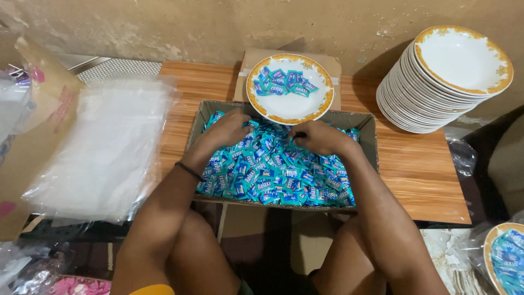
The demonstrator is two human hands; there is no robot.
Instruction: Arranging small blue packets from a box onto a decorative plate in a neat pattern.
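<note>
A shallow cardboard box (364, 121) on a low wooden table (420, 175) is filled with small blue wrapped candies (273, 175). My left hand (226, 130) rests palm down on the candies at the box's far left, fingers curled into them. My right hand (318, 136) lies on the candies at the far middle, fingers bent among the wrappers. Whether either hand grips a candy is hidden. Just beyond the box sits a white plate with a gold rim (289, 106), holding several of the same candies (284, 82).
A tall stack of matching white gold-rimmed plates (442, 82) stands at the table's back right. Clear plastic bags (103, 147) lie in a pile to the left beside a cardboard flap (38, 120). Another plate of candies (505, 257) sits at the bottom right.
</note>
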